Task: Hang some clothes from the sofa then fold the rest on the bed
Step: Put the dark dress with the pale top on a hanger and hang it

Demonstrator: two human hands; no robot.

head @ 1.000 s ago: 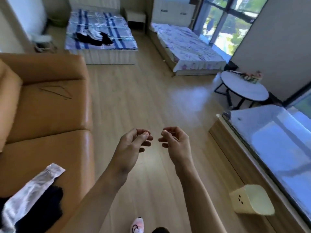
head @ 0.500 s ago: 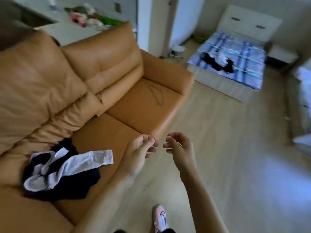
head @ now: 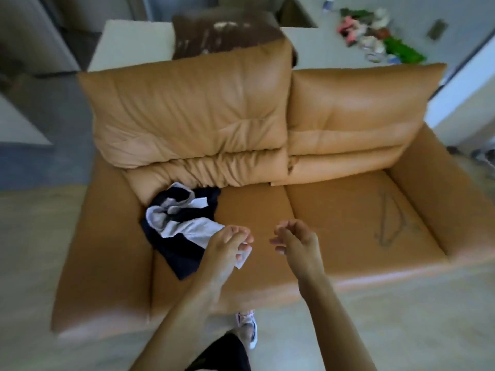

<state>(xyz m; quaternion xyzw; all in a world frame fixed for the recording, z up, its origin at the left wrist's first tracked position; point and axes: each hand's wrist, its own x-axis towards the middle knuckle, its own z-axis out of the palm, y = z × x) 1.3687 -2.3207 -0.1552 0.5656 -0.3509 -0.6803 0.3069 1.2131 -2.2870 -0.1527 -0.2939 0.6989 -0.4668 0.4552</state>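
A tan leather sofa (head: 254, 207) fills the view. On its left seat lies a crumpled pile of clothes (head: 184, 236), dark navy fabric mixed with a white-grey garment (head: 184, 226). A thin wire hanger (head: 388, 223) lies flat on the right seat. My left hand (head: 227, 245) is over the front edge of the pile, its fingers loosely curled, covering part of a white sleeve end. Whether it touches the sleeve is unclear. My right hand (head: 297, 242) hovers over the middle of the seat, fingers loosely curled and holding nothing.
Behind the sofa stands a white counter (head: 308, 41) with small colourful items (head: 375, 38) and a dark brown object (head: 222, 30). Pale wood floor lies in front of the sofa, where my shoe (head: 249, 330) shows.
The view has swung left from the beds and floor to face the sofa squarely. Both hands kept their pose and now hover over the sofa seat, the left by the clothes pile.
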